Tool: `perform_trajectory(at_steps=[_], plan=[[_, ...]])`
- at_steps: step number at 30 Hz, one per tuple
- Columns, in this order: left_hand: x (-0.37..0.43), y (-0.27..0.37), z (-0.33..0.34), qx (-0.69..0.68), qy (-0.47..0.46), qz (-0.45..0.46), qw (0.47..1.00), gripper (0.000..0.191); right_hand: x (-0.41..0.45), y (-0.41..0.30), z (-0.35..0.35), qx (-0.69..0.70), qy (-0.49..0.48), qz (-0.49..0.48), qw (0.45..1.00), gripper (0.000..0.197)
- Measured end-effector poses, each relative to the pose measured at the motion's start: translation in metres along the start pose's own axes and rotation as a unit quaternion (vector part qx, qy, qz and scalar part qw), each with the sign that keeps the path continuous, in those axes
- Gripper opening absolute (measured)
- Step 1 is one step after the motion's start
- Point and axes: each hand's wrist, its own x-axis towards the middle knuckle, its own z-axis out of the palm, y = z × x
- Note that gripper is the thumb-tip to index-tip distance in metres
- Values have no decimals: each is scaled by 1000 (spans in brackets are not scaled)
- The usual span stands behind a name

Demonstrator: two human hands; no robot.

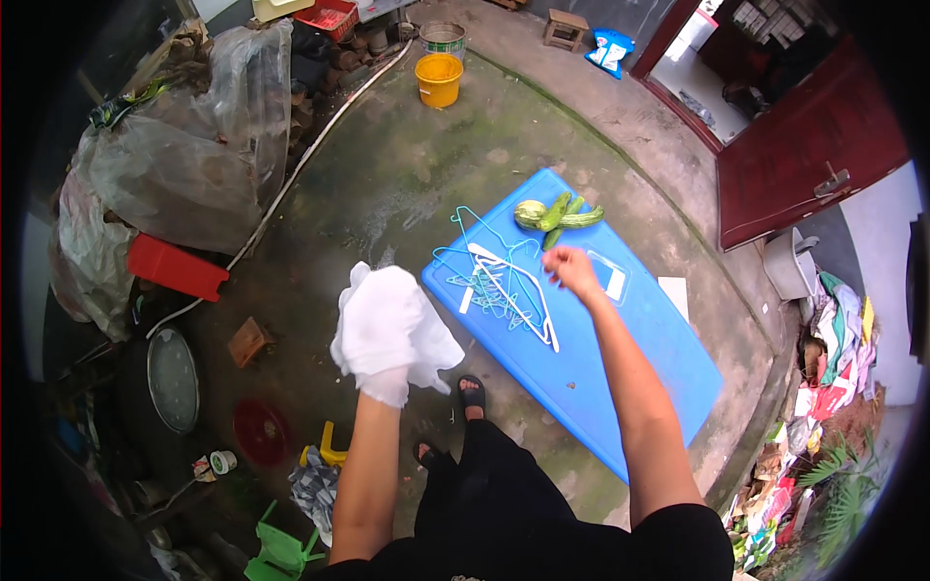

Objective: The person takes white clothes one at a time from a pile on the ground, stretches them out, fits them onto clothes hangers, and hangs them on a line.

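Note:
A white cloth [385, 312] is draped over my left hand [389, 370] and hides its fingers, so I cannot see how they are placed. My right hand [570, 272] is raised above the blue table [625, 378], fingers curled, with nothing visible in it. Just left of that hand lies a white plastic hanger [519, 298], together with several light-blue hangers [483, 287] and small clips in a tangle. At the table's far corner, beyond my right hand, rest a round green striped melon [530, 214] and several long green gourds [581, 218].
A yellow bucket [439, 81] stands on the concrete farther off. On the left are a red plastic bin [176, 267], a metal basin [173, 380] and a red basin [261, 432]. Near my feet are a green chair [280, 548] and checked fabric [314, 486]. A dark red door [806, 152] stands open at right.

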Motion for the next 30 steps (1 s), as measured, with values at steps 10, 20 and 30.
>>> perform_trajectory(at_steps=[10,20,30], plan=[[-11,22,-20,172,-212,94,957,19,73,187,124,-58,61,157,984,27],[-45,-8,-19,202,-233,28,951,12,103,187,147,-56,139,164,975,24],[-37,14,-53,183,-177,20,967,26,85,83,155,221,-16,-17,975,19]])
